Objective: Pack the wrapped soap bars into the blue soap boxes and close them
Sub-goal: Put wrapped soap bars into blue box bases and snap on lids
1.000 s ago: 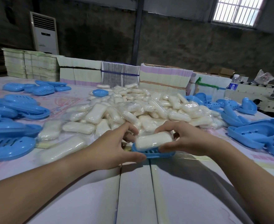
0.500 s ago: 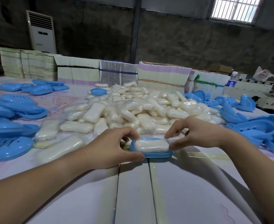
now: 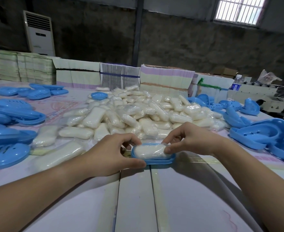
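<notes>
Left edge of frame: closed blue boxes [image 3: 9,113] stacked in a loose row on the table [image 3: 134,198]. Lower centre is bare white table surface, running to the bottom edge between the two forearms. Left hand [image 3: 111,153] grips the left end of the blue soap box base [image 3: 154,160], thumb along its near rim, fingers curled over the far side. A wrapped soap bar [image 3: 148,151] lies lengthwise inside the base, directly between the two hands. Right hand [image 3: 191,139] pinches the bar's right end and wrapper. Behind, mid-frame: heap of wrapped bars [image 3: 138,113], just beyond the hands. Right edge: open blue box halves [image 3: 261,131], near the right wrist.
</notes>
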{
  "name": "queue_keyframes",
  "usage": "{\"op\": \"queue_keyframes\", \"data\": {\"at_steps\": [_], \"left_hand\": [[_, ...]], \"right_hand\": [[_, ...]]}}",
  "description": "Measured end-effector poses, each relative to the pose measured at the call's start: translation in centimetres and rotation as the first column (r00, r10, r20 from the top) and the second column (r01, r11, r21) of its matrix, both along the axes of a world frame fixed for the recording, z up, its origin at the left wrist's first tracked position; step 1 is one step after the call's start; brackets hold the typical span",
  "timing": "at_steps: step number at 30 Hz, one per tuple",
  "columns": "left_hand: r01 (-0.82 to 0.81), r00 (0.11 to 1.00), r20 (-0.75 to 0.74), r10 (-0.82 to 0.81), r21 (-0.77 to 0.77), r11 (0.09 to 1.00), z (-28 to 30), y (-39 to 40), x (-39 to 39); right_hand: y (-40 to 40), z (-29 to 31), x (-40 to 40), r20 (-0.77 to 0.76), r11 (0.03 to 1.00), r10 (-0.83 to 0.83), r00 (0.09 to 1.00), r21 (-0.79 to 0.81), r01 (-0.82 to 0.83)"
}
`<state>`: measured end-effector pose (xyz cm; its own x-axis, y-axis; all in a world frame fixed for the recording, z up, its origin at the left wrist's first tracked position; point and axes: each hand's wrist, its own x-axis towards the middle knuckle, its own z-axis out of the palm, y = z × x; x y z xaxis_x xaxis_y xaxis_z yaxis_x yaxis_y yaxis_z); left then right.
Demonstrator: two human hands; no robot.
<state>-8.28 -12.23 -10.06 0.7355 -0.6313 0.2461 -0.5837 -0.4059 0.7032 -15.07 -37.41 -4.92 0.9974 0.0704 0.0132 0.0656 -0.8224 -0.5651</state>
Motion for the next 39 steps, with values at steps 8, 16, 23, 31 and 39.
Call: {"op": "queue_keyframes", "data": {"at_steps": [8,16,23,31,39], "left_hand": [[0.014,1.0,-0.009,-0.014,-0.014,1.0,-0.1,0.0,-0.1],[0.065,0.998,0.012,-0.065,-0.035,0.997,-0.5,0.0,0.2],[0.08,0.995,0.057,-0.079,-0.009,0.997,-0.7,0.3,0.5],[0.057,0.992,0.109,-0.055,-0.011,0.998,-1.1,0.4,0.9],[0.051,0.984,0.172,-0.053,0.016,0.999,-1.2,0.6,1.0]], "right_hand": [[-0.3,0.7,0.4,-0.074,0.998,0.048,0.996,-0.033,-0.05],[-3.0,-1.6,-0.8,0.129,0.984,-0.058,0.99,0.175,0.035],[-8.6,-1.6,-0.4,0.372,0.827,-0.535,0.759,0.047,0.56],[-12.9,-2.7,-1.3,0.253,0.458,-0.792,0.556,-0.355,0.815],[-12.5,-2.7,-1.3,0.402,0.525,-0.712,0.576,-0.241,0.816]]}}
